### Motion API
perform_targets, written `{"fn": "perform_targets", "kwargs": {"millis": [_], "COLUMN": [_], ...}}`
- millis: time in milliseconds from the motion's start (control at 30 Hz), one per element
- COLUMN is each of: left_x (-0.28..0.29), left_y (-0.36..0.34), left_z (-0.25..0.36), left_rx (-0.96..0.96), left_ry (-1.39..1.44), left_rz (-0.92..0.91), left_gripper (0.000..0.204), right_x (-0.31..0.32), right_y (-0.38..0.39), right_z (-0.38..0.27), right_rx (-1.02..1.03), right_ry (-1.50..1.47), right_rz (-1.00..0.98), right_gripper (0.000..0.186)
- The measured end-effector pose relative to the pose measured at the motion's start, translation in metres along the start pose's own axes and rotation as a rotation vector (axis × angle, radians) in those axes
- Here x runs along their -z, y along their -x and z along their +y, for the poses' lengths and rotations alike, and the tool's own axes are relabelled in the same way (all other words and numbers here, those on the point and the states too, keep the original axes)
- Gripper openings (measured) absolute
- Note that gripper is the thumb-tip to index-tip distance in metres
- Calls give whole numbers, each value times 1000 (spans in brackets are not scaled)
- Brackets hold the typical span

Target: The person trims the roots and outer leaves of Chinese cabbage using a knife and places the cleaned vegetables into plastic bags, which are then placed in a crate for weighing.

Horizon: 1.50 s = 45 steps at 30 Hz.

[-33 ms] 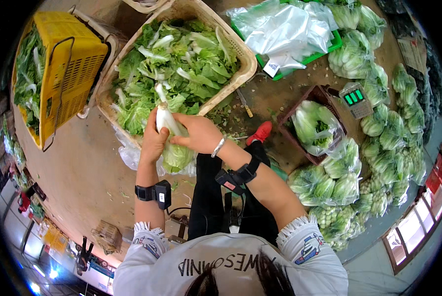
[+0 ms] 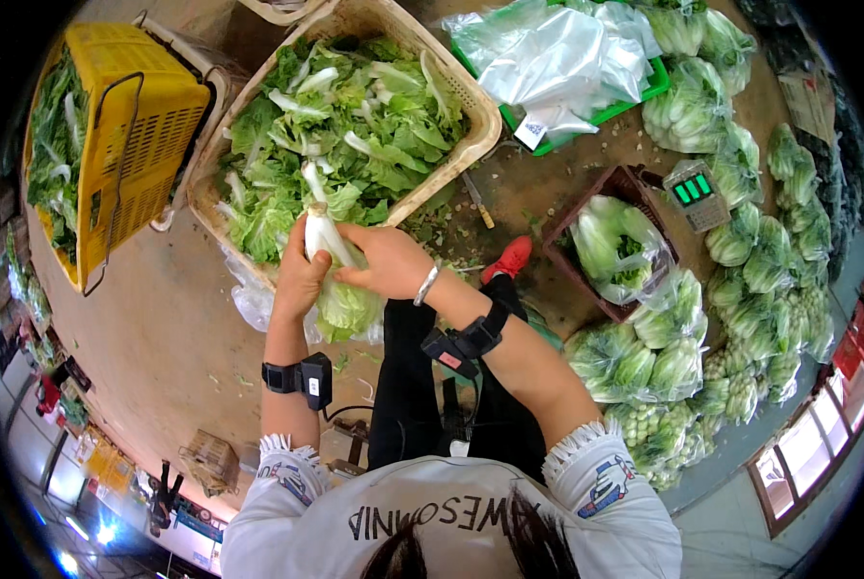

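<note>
A Chinese cabbage (image 2: pixel 347 311) is held between my two hands, its white cut base pointing away from me and its pale green leaves hanging toward my legs. My left hand (image 2: pixel 302 272) wraps the left side, thumb on the white stalk. From the right, my right hand (image 2: pixel 393 262) closes on the same head, its thumb near the left one. Just beyond my hands, a cream plastic crate (image 2: pixel 437 188) holds loose trimmed leaves (image 2: pixel 374 116). The fingers behind the cabbage are partly hidden.
A yellow crate (image 2: pixel 147 145) of leaves stands left. At right are a green tray (image 2: pixel 659 82) with plastic bags (image 2: pixel 557 68), a knife (image 2: pixel 478 201) on the floor, a maroon crate (image 2: pixel 572 253) with bagged cabbage, a scale (image 2: pixel 697 198), and rows of bagged cabbages (image 2: pixel 678 372).
</note>
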<state>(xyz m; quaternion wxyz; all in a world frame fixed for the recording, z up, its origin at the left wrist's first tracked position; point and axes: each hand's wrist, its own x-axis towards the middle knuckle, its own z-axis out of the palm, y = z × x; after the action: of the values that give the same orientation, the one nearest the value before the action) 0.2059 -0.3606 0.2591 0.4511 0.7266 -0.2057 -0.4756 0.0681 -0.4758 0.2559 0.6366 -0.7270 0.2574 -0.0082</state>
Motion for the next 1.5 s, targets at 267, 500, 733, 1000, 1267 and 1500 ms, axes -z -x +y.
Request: {"fn": "perform_targets", "kwargs": {"millis": [267,500,733,1000,1267,1500], "left_x": [78,34,-148,-151,-148,-96], "left_y": [0,3,-17,-27,-36,-15], "left_z": [10,-59,-155,-203,-186,-119], "left_rx": [203,405,649,846,694,356], "left_ry": [-614,856,1462,802,824,-215], "left_rz": [-162,-25,-289,-427,-374,-147], "left_gripper": [60,57,58,61,56,42], "right_x": [47,73,4,-41,-13,-3], "right_y": [-42,-65,48,42,95,65], "right_z": [-2,99,441,555,470,165], "right_rx": [18,4,-1023,-1148,-959,-33], "right_ry": [413,185,517,515,288,338], "right_rz": [-232,759,189,23,521,469], "right_gripper": [35,47,28,45,33,23]}}
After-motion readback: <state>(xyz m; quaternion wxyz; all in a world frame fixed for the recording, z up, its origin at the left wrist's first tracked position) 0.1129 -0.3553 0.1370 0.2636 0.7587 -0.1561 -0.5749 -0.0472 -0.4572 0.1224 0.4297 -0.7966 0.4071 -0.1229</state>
